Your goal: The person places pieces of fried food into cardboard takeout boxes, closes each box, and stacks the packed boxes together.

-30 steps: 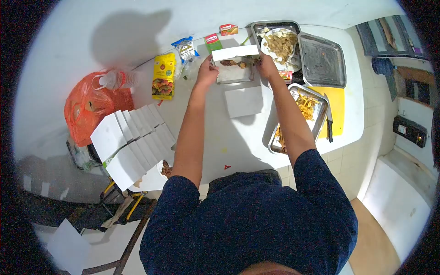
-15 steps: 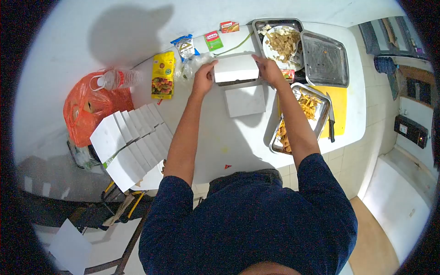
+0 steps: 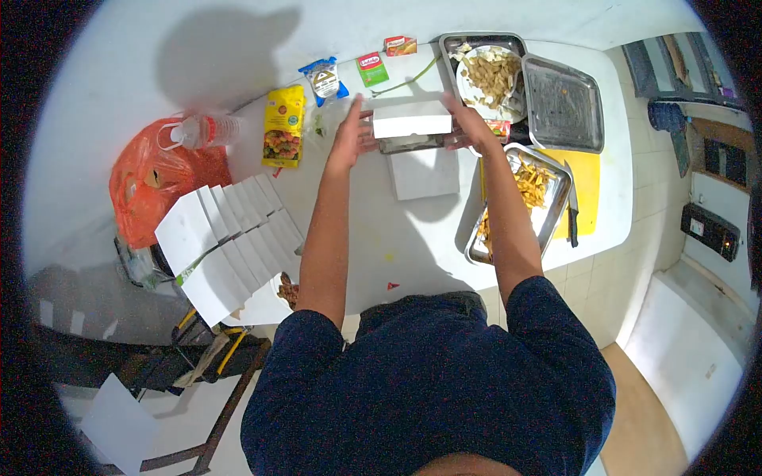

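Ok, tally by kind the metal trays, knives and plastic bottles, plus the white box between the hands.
Metal trays: 3
Knife: 1
Plastic bottle: 1
White box between left hand and right hand: 1
Total: 6

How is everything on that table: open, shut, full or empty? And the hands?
White box between the hands: lid partly down, gap at the front
Left hand: open
Right hand: open
Lower tray: has yellow strips in it
Grey tray: no food inside
Pale food pieces: heaped up
Knife: lying down
Yellow packet: can't tell if opened
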{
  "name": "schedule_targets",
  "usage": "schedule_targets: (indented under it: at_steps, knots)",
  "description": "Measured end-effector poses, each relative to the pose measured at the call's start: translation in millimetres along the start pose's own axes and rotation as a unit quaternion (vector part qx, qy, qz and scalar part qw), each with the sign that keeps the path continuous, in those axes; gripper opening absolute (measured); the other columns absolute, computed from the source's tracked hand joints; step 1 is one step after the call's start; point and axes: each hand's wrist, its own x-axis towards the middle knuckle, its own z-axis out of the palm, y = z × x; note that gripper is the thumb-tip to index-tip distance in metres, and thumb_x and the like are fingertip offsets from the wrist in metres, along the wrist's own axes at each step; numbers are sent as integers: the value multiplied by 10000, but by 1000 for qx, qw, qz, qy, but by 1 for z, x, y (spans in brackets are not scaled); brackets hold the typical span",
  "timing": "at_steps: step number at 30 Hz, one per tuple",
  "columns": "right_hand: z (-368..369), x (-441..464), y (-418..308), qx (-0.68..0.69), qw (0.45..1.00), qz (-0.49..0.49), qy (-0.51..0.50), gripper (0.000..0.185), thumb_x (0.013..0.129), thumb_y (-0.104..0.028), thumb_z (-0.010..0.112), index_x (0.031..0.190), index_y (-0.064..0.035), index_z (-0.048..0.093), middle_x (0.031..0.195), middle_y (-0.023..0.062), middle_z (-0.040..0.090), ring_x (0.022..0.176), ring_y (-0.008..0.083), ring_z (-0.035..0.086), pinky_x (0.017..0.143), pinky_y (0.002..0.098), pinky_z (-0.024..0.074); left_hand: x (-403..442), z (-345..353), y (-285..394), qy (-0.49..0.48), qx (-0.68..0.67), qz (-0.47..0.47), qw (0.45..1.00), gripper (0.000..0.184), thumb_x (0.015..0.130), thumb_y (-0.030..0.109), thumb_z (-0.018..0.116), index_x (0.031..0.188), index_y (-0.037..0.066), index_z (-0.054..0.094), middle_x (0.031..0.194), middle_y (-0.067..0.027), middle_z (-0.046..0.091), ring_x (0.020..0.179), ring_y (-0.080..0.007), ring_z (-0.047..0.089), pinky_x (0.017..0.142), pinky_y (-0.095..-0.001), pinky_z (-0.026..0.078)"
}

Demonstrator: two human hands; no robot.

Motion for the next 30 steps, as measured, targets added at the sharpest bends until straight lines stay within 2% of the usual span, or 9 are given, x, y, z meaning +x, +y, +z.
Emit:
schedule_targets:
  at_steps: [4, 7, 10, 13, 16, 19, 22, 25, 30]
  knots:
    - [4, 11, 16, -133, 986, -87, 45, 701, 806, -453, 698, 1266, 45, 518, 1018, 150, 654, 835, 227, 646, 605, 327, 553, 5, 5, -8, 53, 124, 40, 990, 676, 786, 419, 731, 1322, 92, 481, 1131, -166, 590, 974, -259, 587, 797, -358, 498]
    - [4, 26, 39, -199, 967, -150, 41, 612, 812, -351, 718, 1260, 25, 538, 967, 127, 672, 807, 188, 635, 616, 303, 528, 8, -1, -24, 27, 171, 69, 983, 625, 779, 221, 760, 1324, 106, 475, 1083, -130, 595, 910, -222, 591, 732, -326, 508]
    - [14, 15, 44, -278, 929, -210, 123, 647, 805, -391, 701, 1263, 31, 522, 985, 223, 675, 874, 335, 669, 794, 404, 519, 11, 8, -45, 117, 196, 104, 968, 614, 821, 243, 729, 1347, 118, 437, 1072, -135, 610, 833, -220, 621, 685, -337, 517]
    - [21, 17, 46, -335, 897, -236, 167, 626, 832, -352, 673, 1284, 41, 491, 1037, 268, 645, 957, 407, 636, 856, 433, 494, 19, 11, -50, 108, 275, 196, 935, 665, 823, 265, 729, 1374, 107, 392, 1054, -158, 609, 856, -233, 628, 671, -352, 528]
    - [23, 28, 49, -336, 867, -303, 210, 575, 839, -316, 682, 1283, 3, 503, 1072, 282, 627, 985, 404, 628, 858, 422, 495, 21, 19, -40, 111, 153, 83, 978, 717, 801, 246, 746, 1391, 92, 370, 1009, -114, 610, 865, -208, 591, 708, -354, 519]
    - [26, 35, 44, -325, 865, -304, 232, 555, 846, -306, 670, 1273, 6, 502, 1076, 295, 618, 997, 414, 620, 873, 433, 488, 22, 22, -42, 120, 193, 177, 958, 660, 758, 298, 783, 1290, 43, 488, 957, -117, 632, 836, -208, 599, 705, -337, 507]
    - [31, 37, 43, -364, 850, -289, 248, 548, 844, -305, 673, 1254, 16, 504, 1068, 296, 619, 1002, 407, 623, 874, 440, 485, 42, 8, -65, 193, 370, 312, 854, 572, 729, 319, 802, 1155, 5, 584, 897, -120, 645, 801, -209, 613, 697, -336, 501]
    - [39, 28, 40, -352, 866, -241, 261, 537, 831, -319, 688, 1199, 40, 535, 1023, 282, 637, 966, 413, 629, 841, 443, 495, 50, 9, -80, 165, 271, 277, 907, 502, 730, 324, 799, 1069, 1, 618, 892, -132, 648, 785, -219, 624, 701, -348, 505]
    - [27, 36, 41, -298, 909, -182, 229, 465, 791, -390, 725, 904, 56, 658, 775, 187, 660, 712, 281, 640, 674, 379, 490, 45, 13, -85, 179, 211, 198, 940, 474, 791, 323, 761, 1097, 2, 596, 913, -103, 653, 765, -177, 630, 682, -324, 518]
